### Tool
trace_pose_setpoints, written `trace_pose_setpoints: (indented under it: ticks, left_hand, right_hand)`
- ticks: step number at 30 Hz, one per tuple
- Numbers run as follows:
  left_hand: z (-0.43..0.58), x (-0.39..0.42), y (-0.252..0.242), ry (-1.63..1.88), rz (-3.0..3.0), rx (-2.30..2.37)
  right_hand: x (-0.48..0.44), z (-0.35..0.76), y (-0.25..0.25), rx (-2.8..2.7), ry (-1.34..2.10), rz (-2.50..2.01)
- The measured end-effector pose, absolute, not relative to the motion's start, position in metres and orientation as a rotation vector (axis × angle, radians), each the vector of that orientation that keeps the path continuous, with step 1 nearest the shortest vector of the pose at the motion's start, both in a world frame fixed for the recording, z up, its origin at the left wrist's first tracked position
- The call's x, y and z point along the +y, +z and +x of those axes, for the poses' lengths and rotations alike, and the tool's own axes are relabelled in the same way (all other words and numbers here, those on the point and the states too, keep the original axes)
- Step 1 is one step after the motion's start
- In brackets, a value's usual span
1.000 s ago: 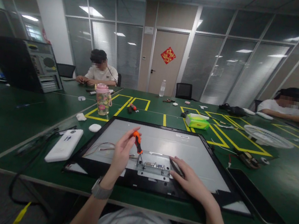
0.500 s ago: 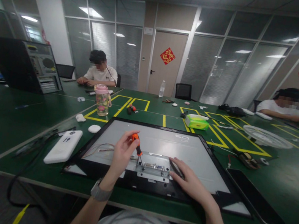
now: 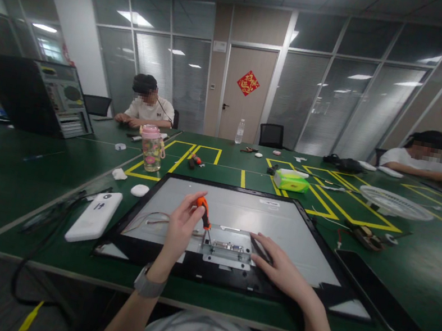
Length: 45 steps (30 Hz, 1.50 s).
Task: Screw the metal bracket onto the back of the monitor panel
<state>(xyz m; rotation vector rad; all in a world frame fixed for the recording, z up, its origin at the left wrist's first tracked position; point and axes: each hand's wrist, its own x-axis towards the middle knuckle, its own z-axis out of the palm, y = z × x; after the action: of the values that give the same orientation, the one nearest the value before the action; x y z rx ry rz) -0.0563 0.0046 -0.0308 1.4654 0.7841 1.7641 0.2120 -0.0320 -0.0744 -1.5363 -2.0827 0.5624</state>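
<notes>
A flat monitor panel (image 3: 287,228) lies face down on the green table, black frame around a grey back. My left hand (image 3: 180,230) is closed on an orange-handled screwdriver (image 3: 204,212), held upright with its tip on the left end of a small metal bracket (image 3: 227,249) near the panel's front edge. My right hand (image 3: 278,264) lies flat with fingers stretched out on the panel, fingertips touching the bracket's right end. Thin wires (image 3: 147,216) run across the panel left of my left hand.
A white box (image 3: 94,216) and black cables lie left of the panel, a dark strip (image 3: 378,291) to its right. Farther back stand a pink-lidded bottle (image 3: 151,147), a green tissue pack (image 3: 291,180), a fan grille (image 3: 396,203) and a computer case (image 3: 37,94). Other people sit at the table's far side.
The screwdriver handle has shifted slightly in my left fingers. My right hand has stayed on the bracket.
</notes>
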Motion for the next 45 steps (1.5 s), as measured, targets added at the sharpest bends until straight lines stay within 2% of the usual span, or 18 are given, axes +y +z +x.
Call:
trace_pose_setpoints:
  ticks: [45]
  left_hand:
    - [-0.055,0.0055,-0.0334,1.719,1.347,0.74]
  right_hand:
    - [-0.033,0.2121,-0.0746,-2.068,0.557,-1.517]
